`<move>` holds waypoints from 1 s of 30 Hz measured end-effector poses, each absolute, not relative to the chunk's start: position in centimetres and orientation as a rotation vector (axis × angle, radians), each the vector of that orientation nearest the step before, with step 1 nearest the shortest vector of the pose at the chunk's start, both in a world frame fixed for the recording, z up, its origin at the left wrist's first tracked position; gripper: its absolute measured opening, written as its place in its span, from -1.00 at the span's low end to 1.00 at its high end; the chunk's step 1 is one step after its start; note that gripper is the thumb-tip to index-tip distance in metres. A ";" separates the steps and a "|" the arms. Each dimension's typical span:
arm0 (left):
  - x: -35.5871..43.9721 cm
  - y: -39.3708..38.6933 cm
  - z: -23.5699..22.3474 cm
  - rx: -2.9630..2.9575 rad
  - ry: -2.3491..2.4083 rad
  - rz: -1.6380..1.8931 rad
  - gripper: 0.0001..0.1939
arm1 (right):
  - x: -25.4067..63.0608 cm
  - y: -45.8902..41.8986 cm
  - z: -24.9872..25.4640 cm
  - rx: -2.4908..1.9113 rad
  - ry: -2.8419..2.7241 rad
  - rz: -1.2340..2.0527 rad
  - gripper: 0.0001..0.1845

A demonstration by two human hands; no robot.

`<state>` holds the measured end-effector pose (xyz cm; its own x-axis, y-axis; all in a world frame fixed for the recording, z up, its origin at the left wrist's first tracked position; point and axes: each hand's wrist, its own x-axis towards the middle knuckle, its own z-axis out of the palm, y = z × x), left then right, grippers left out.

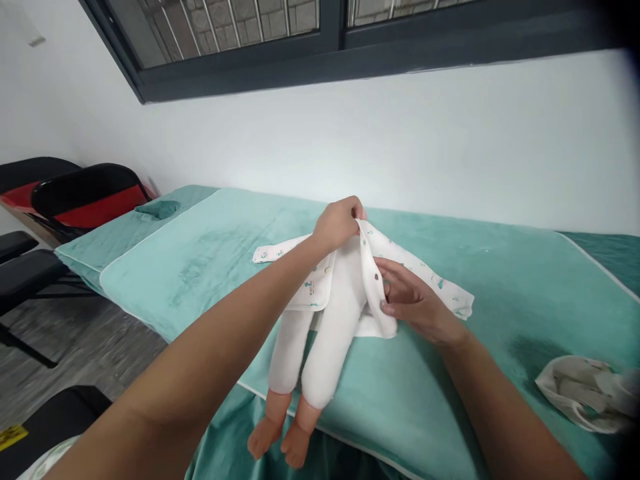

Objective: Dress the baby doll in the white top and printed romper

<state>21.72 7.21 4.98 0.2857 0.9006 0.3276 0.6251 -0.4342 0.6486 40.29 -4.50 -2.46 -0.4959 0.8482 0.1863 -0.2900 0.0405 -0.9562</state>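
Observation:
A baby doll (pixel 327 357) in white leggings lies on its back, bare feet toward me. Around its upper body is a white baby shirt (pixel 423 270) with small printed figures, its front parted and its sleeves spread to both sides. My left hand (pixel 341 223) is closed on the shirt's upper edge, above the doll's chest. Lower on the right, my right hand (pixel 415 300) pinches the edge of the right front panel, where a dark snap shows. The left panel lies flat over the doll's hip. My left hand and arm hide the doll's head, if it has one.
The doll rests on a bed with a teal cover (pixel 500 280), against a white wall under a dark-framed window (pixel 240 63). A whitish cloth item (pixel 575 393) lies at the right. Black and red chairs (pixel 95 193) stand at the left.

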 end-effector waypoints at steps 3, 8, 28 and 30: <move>20.3 7.3 4.6 2.118 1.475 0.992 -0.90 | 40.2 -4.7 -2.8 -0.492 -1.554 1.706 -0.26; 19.0 7.2 2.5 2.035 1.642 0.963 -0.92 | 40.6 -4.3 -3.2 -0.528 -1.504 1.633 -0.45; 15.9 1.8 -0.1 1.734 1.543 1.190 -0.88 | 39.5 -9.1 -8.1 -1.056 -2.115 0.622 -0.73; 13.4 -0.7 -2.4 1.663 1.531 1.287 -0.87 | 39.4 -10.1 -8.6 -1.132 -2.067 0.550 -0.89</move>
<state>13.44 -0.67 -2.40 -0.0982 0.9535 0.2849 0.4446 -0.2141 0.8697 39.35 -10.13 -8.56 -0.3682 0.8495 0.3780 0.5492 0.5267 -0.6488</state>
